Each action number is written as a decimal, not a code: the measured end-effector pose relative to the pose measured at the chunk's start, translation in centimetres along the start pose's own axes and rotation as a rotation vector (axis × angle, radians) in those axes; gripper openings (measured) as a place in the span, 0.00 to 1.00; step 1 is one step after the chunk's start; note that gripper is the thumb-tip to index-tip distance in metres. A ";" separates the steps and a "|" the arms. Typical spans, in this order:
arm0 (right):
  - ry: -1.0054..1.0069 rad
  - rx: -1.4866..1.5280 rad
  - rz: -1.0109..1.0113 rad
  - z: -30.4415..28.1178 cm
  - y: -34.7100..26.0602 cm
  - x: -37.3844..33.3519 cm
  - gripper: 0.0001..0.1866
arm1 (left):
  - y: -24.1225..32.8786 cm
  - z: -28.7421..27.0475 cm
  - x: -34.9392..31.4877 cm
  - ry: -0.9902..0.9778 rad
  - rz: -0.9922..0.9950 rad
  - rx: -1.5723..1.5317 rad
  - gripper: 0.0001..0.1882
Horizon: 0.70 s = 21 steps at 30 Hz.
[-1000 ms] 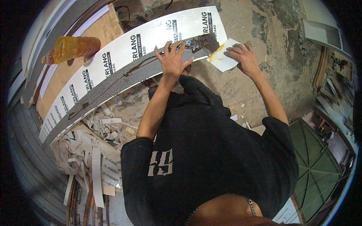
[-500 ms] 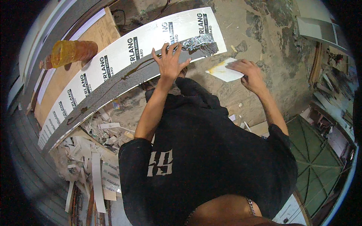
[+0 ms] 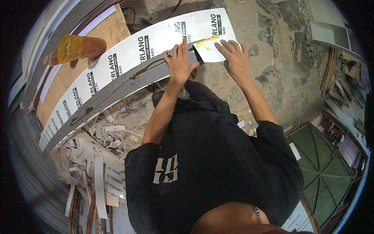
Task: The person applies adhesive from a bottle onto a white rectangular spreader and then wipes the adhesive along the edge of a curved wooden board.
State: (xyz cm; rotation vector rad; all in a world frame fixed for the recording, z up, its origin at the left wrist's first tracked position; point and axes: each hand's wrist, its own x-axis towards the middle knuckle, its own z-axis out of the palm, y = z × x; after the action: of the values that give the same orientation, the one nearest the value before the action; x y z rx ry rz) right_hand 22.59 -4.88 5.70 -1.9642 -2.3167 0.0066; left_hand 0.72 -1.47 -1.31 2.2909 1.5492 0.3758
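Observation:
A long grey strip [image 3: 117, 90] lies along the near edge of a white printed board [image 3: 128, 48]. A thin brown trail of glue [image 3: 136, 74] runs along the strip. My left hand [image 3: 179, 64] lies on the strip near its right end, fingers spread. In my right hand [image 3: 237, 58] is a small white scraper-like sheet [image 3: 210, 54], smeared with yellow, held between thumb and fingers. This sheet rests over the strip's right end, just right of my left hand, and hides the surface beneath it.
A yellow-orange plastic bottle [image 3: 82, 48] stands on a plywood panel [image 3: 113, 31] beyond the board. White offcuts and scraps [image 3: 105, 128] litter the floor at left. A green metal panel [image 3: 321, 167] is at lower right, with a white tray-like piece [image 3: 331, 35] at upper right.
My right hand has brought the white sheet leftward and up, from beside the board onto the strip's right end, covering the shiny glue there. My left hand stays on the strip.

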 end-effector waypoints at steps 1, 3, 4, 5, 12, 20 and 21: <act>0.010 -0.011 -0.003 0.3 -0.1 0.1 0.38 | 0.0 -0.1 0.1 -0.015 -0.002 0.014 0.65; 0.014 -0.026 -0.003 0.6 -0.2 0.1 0.38 | 0.0 -0.4 0.3 -0.032 0.002 0.022 0.66; 0.008 -0.027 -0.003 0.7 -0.2 0.1 0.37 | 0.0 -0.6 0.3 -0.035 0.005 0.018 0.67; 0.003 -0.029 -0.002 0.8 -0.3 0.1 0.37 | 0.0 -0.7 0.3 -0.039 0.009 0.014 0.67; -0.016 -0.009 0.037 1.4 -1.1 -1.1 0.37 | 0.3 -0.8 -0.8 -0.020 0.025 0.060 0.69; -0.033 -0.019 0.093 2.6 -2.0 -1.4 0.35 | -0.7 -0.6 -1.5 -0.020 0.076 -0.014 0.70; -0.024 -0.025 0.093 2.7 -1.9 -1.4 0.35 | -0.8 -0.7 -1.4 -0.014 0.088 -0.022 0.70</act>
State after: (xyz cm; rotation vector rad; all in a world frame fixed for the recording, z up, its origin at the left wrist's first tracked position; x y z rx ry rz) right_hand 20.72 -6.43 3.00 -2.0930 -2.2487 0.0091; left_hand -0.75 -2.43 -1.06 2.3457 1.4340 0.3964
